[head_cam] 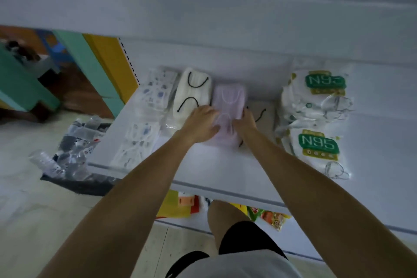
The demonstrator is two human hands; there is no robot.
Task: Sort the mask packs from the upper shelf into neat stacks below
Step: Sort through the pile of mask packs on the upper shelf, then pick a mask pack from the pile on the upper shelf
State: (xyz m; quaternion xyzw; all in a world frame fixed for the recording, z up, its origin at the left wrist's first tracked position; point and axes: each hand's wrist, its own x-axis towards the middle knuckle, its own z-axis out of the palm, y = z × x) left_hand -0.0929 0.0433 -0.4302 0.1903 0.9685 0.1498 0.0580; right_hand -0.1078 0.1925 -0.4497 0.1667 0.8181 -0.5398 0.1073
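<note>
Both hands are on one lilac pack [229, 99] of masks in the middle of the frame. The left hand [199, 121] is curled over its left long edge with the thumb lying across the top. The right hand [244, 123] is closed on its right long edge. Motion blur hides how far the fingers reach underneath.

The pack lies on the white shelf [214, 169], with its far end pointing toward the back wall. It sits between a white pack [193, 95] with black ear loops on its left and a beige pack [262, 113] on its right, touching or nearly touching both. Patterned packs [155, 92] lie further left. Two stacks of N95 packs [318, 144] fill the right of the frame.

The lilac pack looks like thin plastic film around a soft bundle of masks. It is probably light and floppy, likely to sag in the middle, and slippery against the packs beside it. Taking it by both long sides near the middle suits it, because that keeps the bundle flat and square. A pinch at one corner would probably let the masks slide and bunch inside the film. Firm, even pressure should be enough, since nothing in it looks breakable.
</note>
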